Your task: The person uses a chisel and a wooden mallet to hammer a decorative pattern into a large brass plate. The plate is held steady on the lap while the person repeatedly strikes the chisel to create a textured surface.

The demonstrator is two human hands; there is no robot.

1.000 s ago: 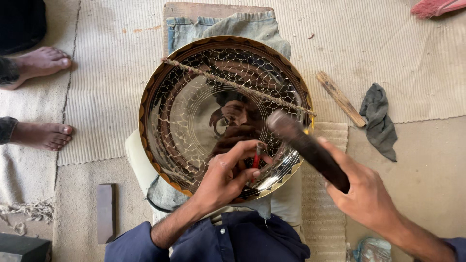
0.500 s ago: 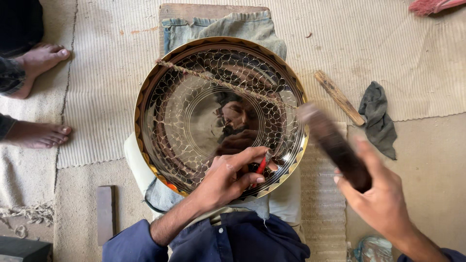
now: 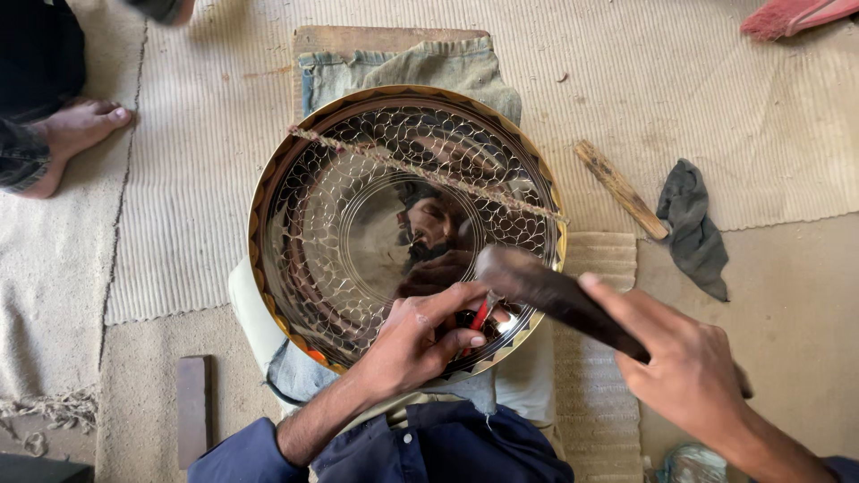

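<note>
The left hand (image 3: 420,344) has its grip closed around a small punch with a red handle (image 3: 480,315), and the tip rests on the near rim of the big shiny metal bowl (image 3: 358,224). The right hand (image 3: 689,376) has its grip closed around a dark hammer (image 3: 546,291), whose head sits right at the top of the punch. To do this well, I think the punch should stay still on its mark, and the hits should be short and even, so the pattern of little curved lines comes out neat. The bowl lies just past the left grip, on a folded cloth (image 3: 403,67) on the floor mat (image 3: 179,179). A rope (image 3: 429,174) runs across the bowl's far half. Off to the right of the hammer grip lie a wooden stick (image 3: 620,189) and a grey rag (image 3: 693,228). Far to the left is another person's bare foot (image 3: 76,134). Half a second ago the hammer was lifted up and out to the right; now it has come down onto the punch.
</note>
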